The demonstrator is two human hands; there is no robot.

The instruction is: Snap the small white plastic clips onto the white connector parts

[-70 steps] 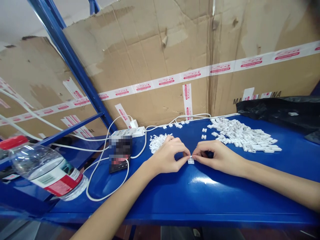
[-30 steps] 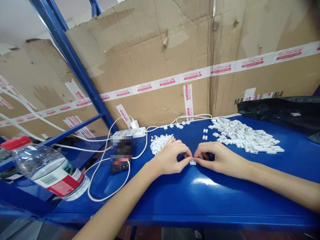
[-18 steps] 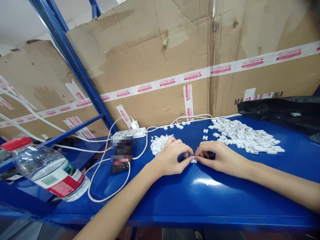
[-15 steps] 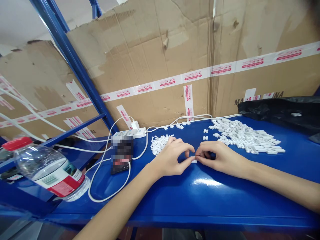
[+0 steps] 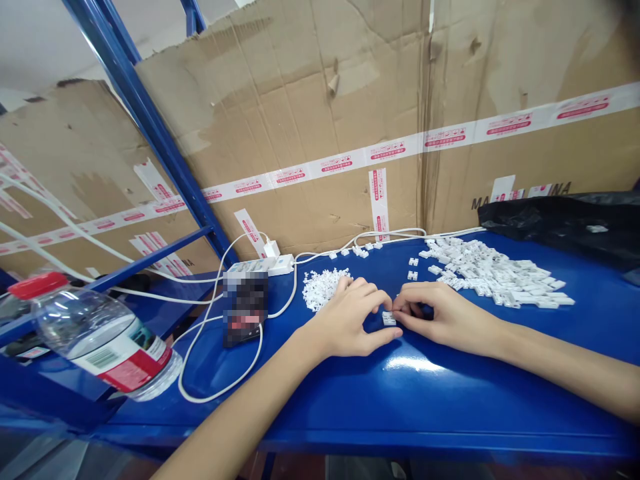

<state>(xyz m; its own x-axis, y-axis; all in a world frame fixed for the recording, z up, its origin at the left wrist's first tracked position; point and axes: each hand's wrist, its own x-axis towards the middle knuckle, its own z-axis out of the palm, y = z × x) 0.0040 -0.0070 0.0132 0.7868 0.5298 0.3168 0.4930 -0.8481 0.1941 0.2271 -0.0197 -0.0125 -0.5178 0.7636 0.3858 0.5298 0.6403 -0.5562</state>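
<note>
Near the middle of the blue table, a small white plastic piece (image 5: 389,319) sits between my two hands. My left hand (image 5: 353,317) curls round it from the left, index fingertip at its far edge and thumb at its near edge. From the right, my right hand (image 5: 443,315) has thumb and index finger pinched together against the piece's right side. Whatever that pinch holds is too small or hidden to make out. A heap of tiny white parts (image 5: 320,287) lies just beyond my left hand, partly covered by it.
A large pile of white plastic pieces (image 5: 495,270) spreads at the right, near a black plastic bag (image 5: 560,220). Two pairs of pieces (image 5: 413,275) lie beyond my hands. Left are a power strip (image 5: 280,265), a pixelated phone-like device (image 5: 245,313), looping cables and a water bottle (image 5: 115,343).
My left thumb has shifted right and slightly nearer, uncovering more of the white piece. My right hand keeps nearly the same pinch. The view has drifted slightly.
</note>
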